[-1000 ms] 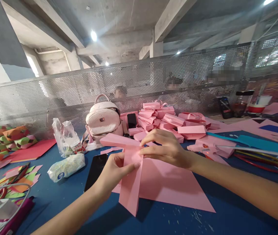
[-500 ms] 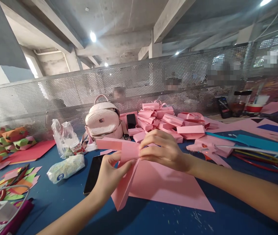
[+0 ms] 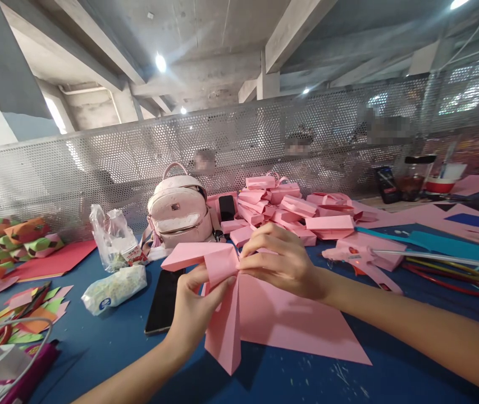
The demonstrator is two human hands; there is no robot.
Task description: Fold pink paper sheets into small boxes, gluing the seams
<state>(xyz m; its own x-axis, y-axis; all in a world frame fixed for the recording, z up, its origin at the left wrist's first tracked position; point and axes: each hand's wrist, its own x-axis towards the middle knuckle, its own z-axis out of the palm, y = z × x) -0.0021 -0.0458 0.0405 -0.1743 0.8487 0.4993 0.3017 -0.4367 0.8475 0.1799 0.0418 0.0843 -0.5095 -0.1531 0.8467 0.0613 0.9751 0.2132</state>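
Note:
Both hands hold one folded pink paper strip (image 3: 222,314) above the blue table (image 3: 96,348). My left hand (image 3: 192,306) pinches it from below at the fold. From the right, my right hand (image 3: 279,261) grips the same fold, fingers curled over the top. One end of the strip sticks out left, the other hangs down toward the table. A large pink paper sheet (image 3: 298,325) lies flat under the hands. A black phone (image 3: 164,300) rests just left of my left hand.
A heap of folded pink paper pieces (image 3: 293,210) and a pink backpack (image 3: 178,210) stand behind the hands. Plastic bags (image 3: 113,264) lie to the left, coloured paper scraps (image 3: 24,320) at far left. A pink glue gun (image 3: 365,264) lies right. A perforated metal screen (image 3: 96,163) closes the back.
The strip has been folded tighter at its middle; its left end now tilts up and the lower end swung back down and right. Both hands stayed at the fold.

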